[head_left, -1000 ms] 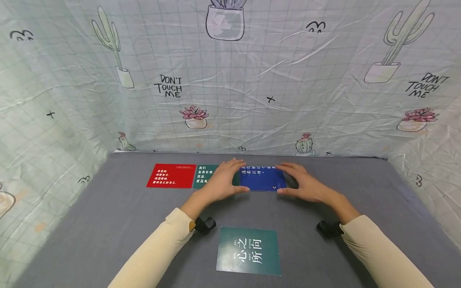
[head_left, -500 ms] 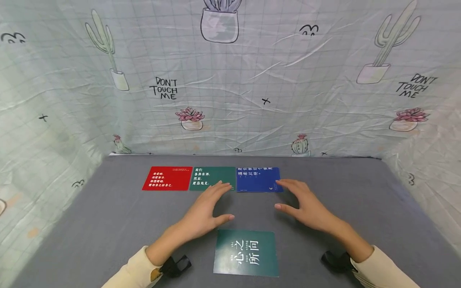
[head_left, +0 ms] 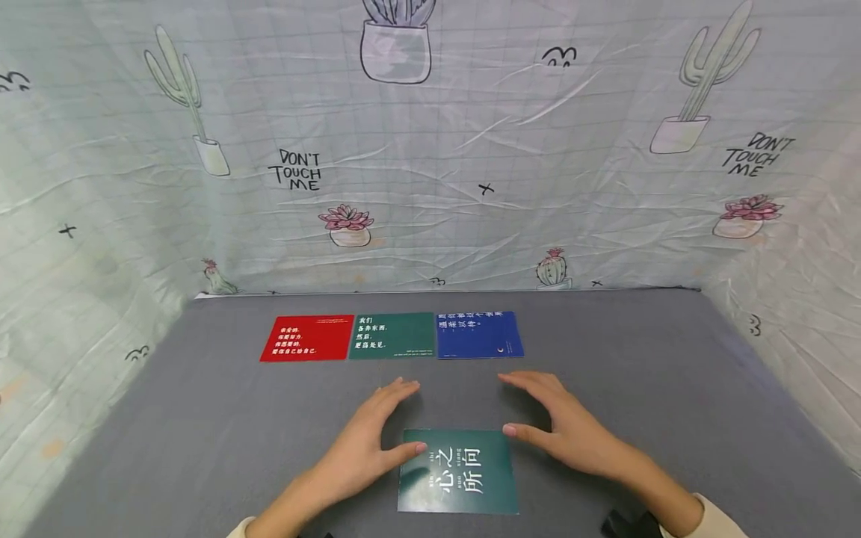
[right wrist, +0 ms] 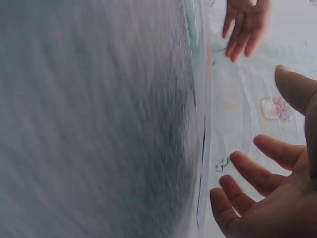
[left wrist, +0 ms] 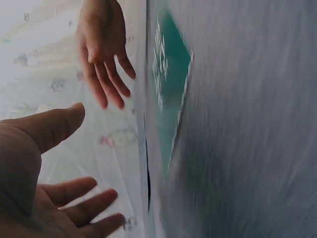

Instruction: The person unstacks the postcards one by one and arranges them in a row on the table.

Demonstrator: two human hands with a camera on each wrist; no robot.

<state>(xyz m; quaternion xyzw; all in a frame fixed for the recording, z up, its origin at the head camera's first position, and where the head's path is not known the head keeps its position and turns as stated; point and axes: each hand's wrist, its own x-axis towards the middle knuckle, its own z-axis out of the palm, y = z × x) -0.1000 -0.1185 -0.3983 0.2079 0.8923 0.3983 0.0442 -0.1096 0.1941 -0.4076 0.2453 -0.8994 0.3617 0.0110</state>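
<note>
A green card (head_left: 494,474) with large white characters lies nearest on the grey table, turned sideways. My left hand (head_left: 359,444) hovers at its left side, the thumb over its upper left part. My right hand (head_left: 572,426) is at its upper right, with the thumb tip close to the corner; whether it touches I cannot tell. Both hands hold nothing, their fingers spread and relaxed. In the left wrist view, the green card (left wrist: 173,64) lies flat below the left hand (left wrist: 59,183), and the right hand (left wrist: 104,49) faces it.
Farther back, a red card (head_left: 312,336), a second green card (head_left: 392,336) and a blue card (head_left: 479,335) lie side by side in a row. Grey table (head_left: 202,441) surrounds them. A cactus-print cloth (head_left: 430,164) rises behind and at both sides.
Both hands have drawn back from the blue card toward the near green card, leaving the back row uncovered. The head view has shifted slightly. The cards seem to stay in place.
</note>
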